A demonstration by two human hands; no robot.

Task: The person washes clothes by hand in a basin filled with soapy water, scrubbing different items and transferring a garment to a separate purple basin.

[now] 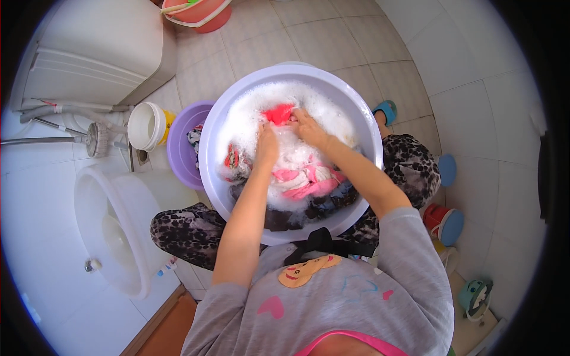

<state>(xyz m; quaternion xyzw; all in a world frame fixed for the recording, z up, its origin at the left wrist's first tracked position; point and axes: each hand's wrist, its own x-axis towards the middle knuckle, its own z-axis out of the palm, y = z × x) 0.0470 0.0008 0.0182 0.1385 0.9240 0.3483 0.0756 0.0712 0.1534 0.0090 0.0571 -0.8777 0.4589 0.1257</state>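
A large pale lavender plastic basin (209, 133) stands between my knees, filled with sudsy water and laundry. Both my hands are in the foam near its middle. A red cloth (278, 114) shows between them, partly under the suds. My right hand (310, 129) grips its right side with bent fingers. My left hand (267, 144) is at its lower left, the fingertips hidden in foam, so its hold is unclear. Closer to me lies a pink and white cloth (311, 180), bunched up. Dark wet fabric (285, 220) lies along the near side, and a red patterned cloth (232, 158) at the left.
Left of the basin are a purple basin (180, 147) with clothes, a white bucket (144, 127) and a big white tub (142, 231). A red basin (213, 20) stands at the far end. Several lidded buckets, one red (436, 218), line the right wall.
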